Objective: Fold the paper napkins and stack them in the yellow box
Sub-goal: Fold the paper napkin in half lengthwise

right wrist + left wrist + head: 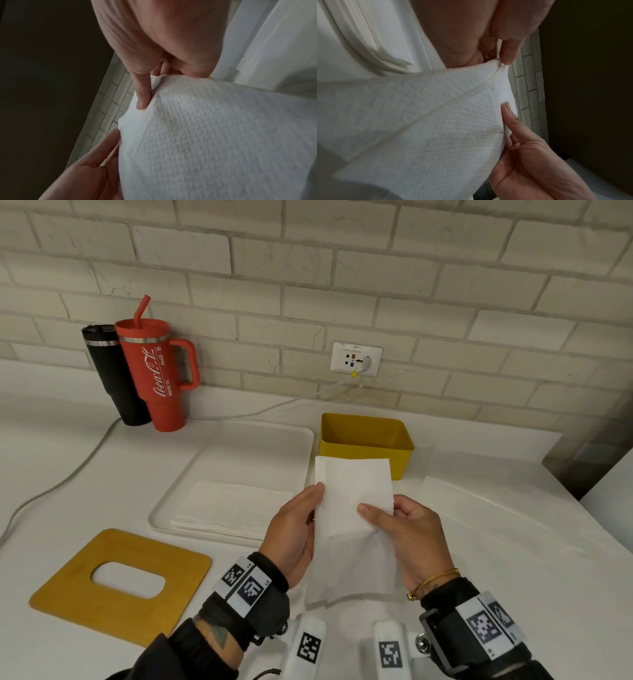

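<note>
Both hands, left hand [296, 529] and right hand [404, 534], pinch the napkin [352, 525]; its long axis points away toward the yellow box [366, 445] just beyond.

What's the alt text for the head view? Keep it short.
Both hands, left hand and right hand, hold a white paper napkin upright above a white counter, in front of a yellow box. A napkin stack lies on a white tray.
</note>
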`<control>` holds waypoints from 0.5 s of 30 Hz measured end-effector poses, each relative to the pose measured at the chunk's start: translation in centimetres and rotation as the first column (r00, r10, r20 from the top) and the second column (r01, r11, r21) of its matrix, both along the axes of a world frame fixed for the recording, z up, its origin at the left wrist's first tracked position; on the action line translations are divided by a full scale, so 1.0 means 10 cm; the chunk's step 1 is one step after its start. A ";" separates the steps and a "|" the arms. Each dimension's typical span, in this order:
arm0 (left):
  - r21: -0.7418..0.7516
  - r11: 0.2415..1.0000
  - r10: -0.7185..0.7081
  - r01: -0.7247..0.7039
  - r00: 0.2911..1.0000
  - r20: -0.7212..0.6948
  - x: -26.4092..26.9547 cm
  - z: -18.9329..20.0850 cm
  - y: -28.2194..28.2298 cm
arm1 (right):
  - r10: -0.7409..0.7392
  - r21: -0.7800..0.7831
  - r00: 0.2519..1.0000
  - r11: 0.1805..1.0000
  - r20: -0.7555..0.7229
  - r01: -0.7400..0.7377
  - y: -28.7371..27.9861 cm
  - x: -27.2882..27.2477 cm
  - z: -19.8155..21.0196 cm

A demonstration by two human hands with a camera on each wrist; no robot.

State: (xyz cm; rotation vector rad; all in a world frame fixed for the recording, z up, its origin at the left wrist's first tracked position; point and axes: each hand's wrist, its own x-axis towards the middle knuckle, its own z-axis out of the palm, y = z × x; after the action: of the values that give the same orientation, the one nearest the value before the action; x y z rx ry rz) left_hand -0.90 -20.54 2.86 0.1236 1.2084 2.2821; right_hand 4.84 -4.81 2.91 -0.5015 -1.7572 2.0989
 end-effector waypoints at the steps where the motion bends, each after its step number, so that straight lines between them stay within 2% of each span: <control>1: 0.002 1.000 -0.005 0.005 1.000 -0.006 0.00 0.01 0.00 | -0.007 0.002 1.000 1.000 0.005 0.007 -0.01 -0.01 0.00; 9: -0.010 0.999 -0.039 0.038 0.997 -0.068 -0.01 0.00 0.00 | -0.012 -0.044 1.000 0.999 0.002 0.012 -0.07 -0.02 -0.02; 15: -0.009 0.999 -0.035 0.035 0.998 -0.050 0.00 -0.01 -0.02 | 0.006 -0.034 1.000 0.999 0.021 -0.005 -0.11 -0.03 -0.04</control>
State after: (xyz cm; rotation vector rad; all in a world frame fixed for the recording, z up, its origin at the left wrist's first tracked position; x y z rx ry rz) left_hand -0.93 -20.71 2.76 0.1989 1.2312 2.2560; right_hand 4.56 -5.95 2.48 -0.5310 -1.7392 2.1385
